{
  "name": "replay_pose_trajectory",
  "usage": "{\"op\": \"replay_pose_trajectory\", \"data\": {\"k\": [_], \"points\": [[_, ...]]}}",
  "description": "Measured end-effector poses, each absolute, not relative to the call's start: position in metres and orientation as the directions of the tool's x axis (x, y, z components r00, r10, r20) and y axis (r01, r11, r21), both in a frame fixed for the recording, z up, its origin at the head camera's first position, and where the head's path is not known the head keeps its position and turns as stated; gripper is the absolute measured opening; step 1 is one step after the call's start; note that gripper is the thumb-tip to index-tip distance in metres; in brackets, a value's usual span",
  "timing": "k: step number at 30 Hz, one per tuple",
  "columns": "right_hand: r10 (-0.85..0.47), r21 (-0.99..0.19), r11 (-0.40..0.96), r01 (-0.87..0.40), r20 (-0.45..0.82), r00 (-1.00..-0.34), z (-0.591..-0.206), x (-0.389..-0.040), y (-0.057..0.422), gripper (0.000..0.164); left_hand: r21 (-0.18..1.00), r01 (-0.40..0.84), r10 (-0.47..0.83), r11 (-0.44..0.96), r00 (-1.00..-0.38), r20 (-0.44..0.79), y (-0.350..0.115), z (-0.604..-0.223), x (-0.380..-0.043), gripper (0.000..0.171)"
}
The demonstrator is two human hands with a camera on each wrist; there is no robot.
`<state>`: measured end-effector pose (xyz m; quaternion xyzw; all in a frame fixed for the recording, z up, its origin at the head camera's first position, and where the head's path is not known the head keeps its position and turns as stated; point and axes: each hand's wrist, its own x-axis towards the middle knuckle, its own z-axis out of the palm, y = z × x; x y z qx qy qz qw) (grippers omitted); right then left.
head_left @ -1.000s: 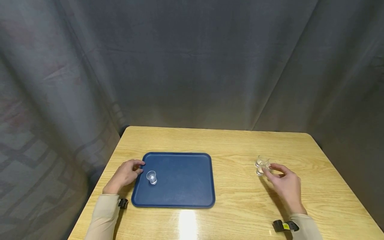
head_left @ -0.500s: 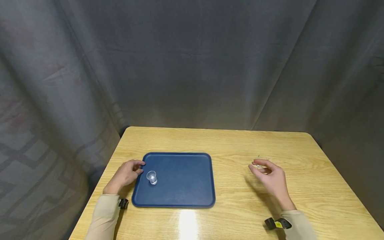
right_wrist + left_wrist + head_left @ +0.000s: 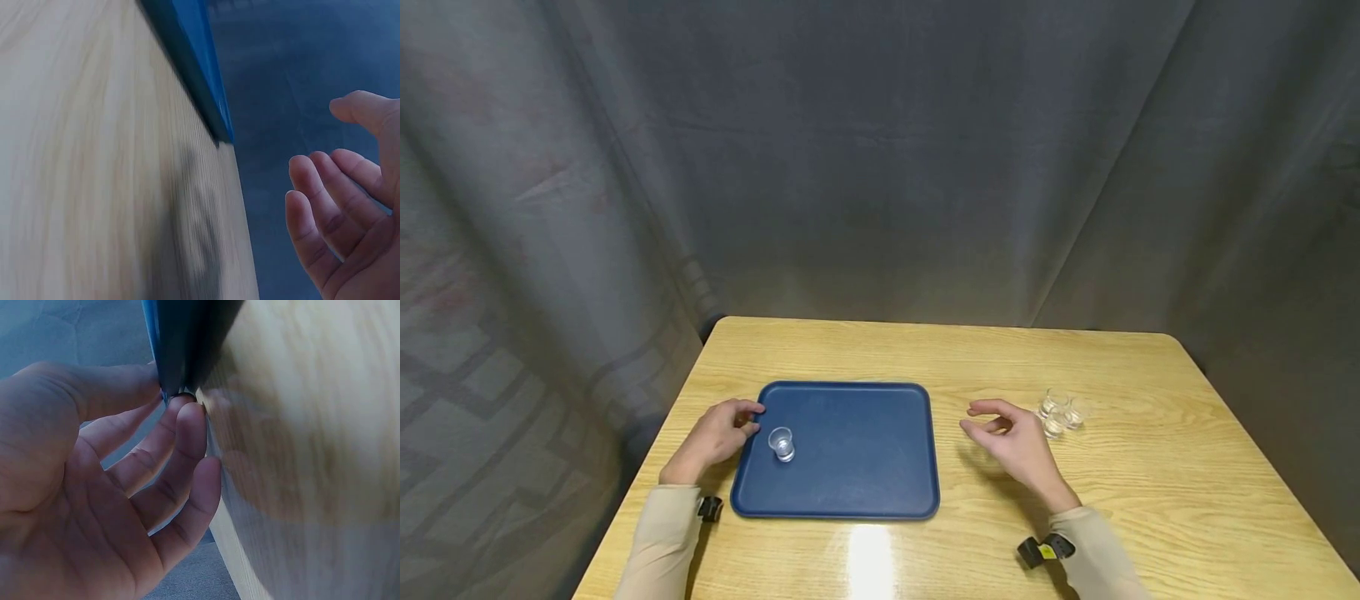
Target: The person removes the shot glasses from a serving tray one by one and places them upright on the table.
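Observation:
My left hand [image 3: 718, 433] is at the left edge of a blue tray [image 3: 850, 450]. Close up in the left wrist view, its thumb and fingertips pinch the tray's rim [image 3: 169, 350]. A small clear shot glass [image 3: 782, 445] stands upright on the left part of the tray. My right hand [image 3: 1015, 442] hovers over the table to the right of the tray, thumb and fingers apart and nothing between them. In the right wrist view its fingers [image 3: 322, 206] are loosely bent, with the tray's corner ahead.
Three clear shot glasses [image 3: 1055, 423] stand close together on the wooden table [image 3: 970, 350], just beyond and right of the right hand. A dark grey curtain [image 3: 880, 167] hangs behind the table and along its sides.
My right hand has left the three shot glasses and moved left toward the tray, with nothing in it. The left hand, the tray and the glass on it stay put.

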<state>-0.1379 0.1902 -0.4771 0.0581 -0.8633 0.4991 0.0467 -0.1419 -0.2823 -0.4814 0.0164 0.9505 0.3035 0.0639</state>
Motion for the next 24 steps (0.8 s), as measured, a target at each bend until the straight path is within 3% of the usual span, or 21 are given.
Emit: {"op": "replay_pose_trajectory", "data": {"k": [9, 24], "points": [[-0.148, -0.896, 0.411, -0.17, 0.118, -0.982, -0.477, -0.142, 0.15, 0.033, 0.584, -0.026, 0.057, 0.811, -0.991, -0.124, -0.28, -0.479, -0.14, 0.032], [-0.344, -0.879, 0.395, -0.266, 0.127, -0.93, -0.474, -0.138, 0.074, 0.032, 0.594, -0.018, 0.069, 0.804, -0.99, -0.123, -0.282, -0.48, -0.141, 0.032]]}}
